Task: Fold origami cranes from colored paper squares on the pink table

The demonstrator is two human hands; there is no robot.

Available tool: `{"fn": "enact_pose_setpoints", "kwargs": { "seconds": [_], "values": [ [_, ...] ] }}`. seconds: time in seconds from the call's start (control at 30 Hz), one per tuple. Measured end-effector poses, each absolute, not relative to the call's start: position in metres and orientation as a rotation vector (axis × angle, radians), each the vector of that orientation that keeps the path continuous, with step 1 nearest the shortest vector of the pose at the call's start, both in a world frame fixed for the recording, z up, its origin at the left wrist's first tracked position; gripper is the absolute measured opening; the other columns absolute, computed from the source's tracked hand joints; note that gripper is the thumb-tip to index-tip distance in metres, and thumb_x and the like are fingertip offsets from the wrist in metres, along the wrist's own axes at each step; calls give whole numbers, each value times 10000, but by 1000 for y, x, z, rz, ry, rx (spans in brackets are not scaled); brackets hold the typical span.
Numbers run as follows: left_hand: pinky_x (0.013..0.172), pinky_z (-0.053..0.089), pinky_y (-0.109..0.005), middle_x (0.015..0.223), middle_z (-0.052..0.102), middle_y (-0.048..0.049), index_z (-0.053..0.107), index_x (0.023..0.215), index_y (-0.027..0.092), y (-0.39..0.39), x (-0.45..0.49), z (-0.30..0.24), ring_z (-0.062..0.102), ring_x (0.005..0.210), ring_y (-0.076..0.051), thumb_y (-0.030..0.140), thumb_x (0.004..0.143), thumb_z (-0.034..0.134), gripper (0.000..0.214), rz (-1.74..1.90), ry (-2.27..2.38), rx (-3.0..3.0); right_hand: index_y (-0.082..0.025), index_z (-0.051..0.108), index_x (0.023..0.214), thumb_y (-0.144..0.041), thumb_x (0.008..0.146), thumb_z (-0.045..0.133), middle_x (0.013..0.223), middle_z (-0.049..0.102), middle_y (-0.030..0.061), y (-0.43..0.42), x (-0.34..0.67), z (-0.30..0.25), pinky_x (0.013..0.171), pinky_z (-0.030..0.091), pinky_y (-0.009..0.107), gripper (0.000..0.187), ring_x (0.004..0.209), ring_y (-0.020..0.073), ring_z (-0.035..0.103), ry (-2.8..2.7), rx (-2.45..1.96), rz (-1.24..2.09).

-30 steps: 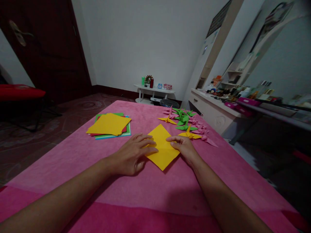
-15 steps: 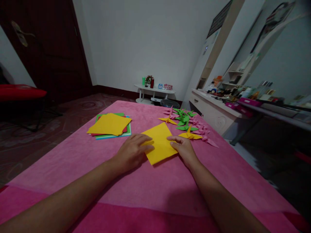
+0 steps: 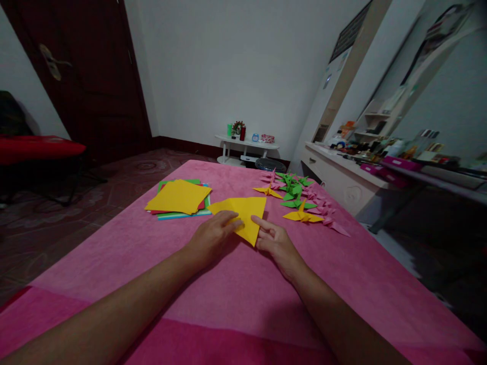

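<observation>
A yellow paper sheet, folded into a triangle with its point toward me, lies on the pink cloth. My left hand rests flat on the triangle's left part, fingers stretched over the paper. My right hand touches the paper's lower right edge with the forefinger extended, the other fingers loosely apart. Neither hand grips the sheet.
A stack of coloured paper squares, yellow on top, lies to the left of the triangle. Several folded paper cranes in green, pink and yellow sit at the right. A dresser stands past the table's right edge, a small white table behind.
The yellow sheet went from an open diamond to a folded triangle. Both hands slid slightly away from me along it, and the view shifted a little.
</observation>
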State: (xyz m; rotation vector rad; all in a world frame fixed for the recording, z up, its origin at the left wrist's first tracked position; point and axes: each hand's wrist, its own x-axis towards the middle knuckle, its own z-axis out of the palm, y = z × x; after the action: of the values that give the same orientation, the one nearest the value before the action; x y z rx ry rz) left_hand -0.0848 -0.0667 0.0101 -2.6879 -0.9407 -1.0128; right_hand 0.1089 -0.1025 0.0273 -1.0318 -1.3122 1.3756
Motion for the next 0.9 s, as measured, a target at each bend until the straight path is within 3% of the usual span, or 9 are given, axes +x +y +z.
{"fn": "enact_pose_setpoints", "kwargs": {
  "seconds": [0.07, 0.17, 0.33, 0.4, 0.5, 0.67, 0.73, 0.8, 0.9],
  "values": [
    [852, 503, -351, 1090, 623, -107, 626, 1061, 178, -62, -89, 8, 581, 1005, -211, 68, 770, 529, 325, -1056, -934, -2730, -172, 518, 1253, -127, 617, 532, 963, 663, 84, -101, 113, 26, 701, 502, 323, 638, 796, 193, 631, -1482, -1131, 1187],
    [822, 516, -335, 1007, 661, -99, 666, 994, 174, -58, -92, 7, 614, 940, -202, 63, 766, 524, 290, -1164, -913, -2749, -232, 567, 1204, -119, 660, 562, 1091, 594, 100, -99, 123, 30, 803, 494, 406, 556, 947, 240, 585, -1753, -1337, 459],
    [835, 509, -318, 1049, 658, -96, 655, 1034, 190, -64, -89, 6, 610, 971, -189, 90, 789, 511, 301, -1196, -855, -2787, -298, 569, 1198, -79, 646, 666, 1461, 294, 70, -103, 135, 44, 1061, 210, 551, 602, 1336, 325, 233, -2083, -1303, -389],
    [844, 498, -297, 1058, 657, -91, 650, 1040, 191, -69, -88, 8, 606, 979, -176, 77, 793, 491, 315, -1146, -833, -2833, -307, 617, 1115, -42, 665, 623, 1457, 329, 39, -102, 139, 43, 1074, 147, 559, 522, 1348, 297, 234, -2265, -1211, -373],
    [806, 487, -272, 1019, 674, -72, 648, 1036, 205, -77, -88, 14, 622, 928, -169, 100, 797, 498, 301, -941, -841, -2930, -297, 672, 965, -36, 707, 572, 1264, 573, 14, -97, 146, 35, 1069, 145, 541, 380, 1243, 242, 429, -2472, -1110, -144],
    [647, 421, -237, 854, 698, -42, 666, 957, 222, -82, -89, 24, 632, 782, -167, 185, 812, 499, 224, -672, -1092, -2939, -253, 687, 856, -176, 814, 540, 939, 707, -4, -90, 152, 23, 938, 334, 399, 171, 911, 177, 619, -2389, -1185, 264],
    [592, 371, -232, 790, 692, -40, 678, 855, 212, -79, -89, 28, 616, 717, -159, 236, 835, 478, 202, -679, -1282, -2894, -207, 665, 740, -260, 839, 516, 744, 668, -18, -87, 151, 22, 725, 402, 284, 186, 711, 146, 593, -2305, -1261, 378],
    [536, 309, -238, 727, 681, -29, 673, 785, 209, -74, -87, 30, 590, 639, -148, 290, 846, 467, 230, -681, -1508, -2847, -175, 589, 614, -318, 839, 500, 577, 538, -38, -82, 149, 21, 542, 333, 228, 281, 555, 113, 489, -2198, -1341, 467],
    [506, 244, -246, 688, 666, -19, 664, 757, 209, -63, -83, 33, 560, 594, -144, 372, 829, 487, 251, -673, -1812, -2745, -168, 479, 536, -332, 809, 507, 523, 384, -49, -68, 146, 19, 473, 235, 217, 320, 502, 89, 374, -2078, -1399, 528]
  ]
}}
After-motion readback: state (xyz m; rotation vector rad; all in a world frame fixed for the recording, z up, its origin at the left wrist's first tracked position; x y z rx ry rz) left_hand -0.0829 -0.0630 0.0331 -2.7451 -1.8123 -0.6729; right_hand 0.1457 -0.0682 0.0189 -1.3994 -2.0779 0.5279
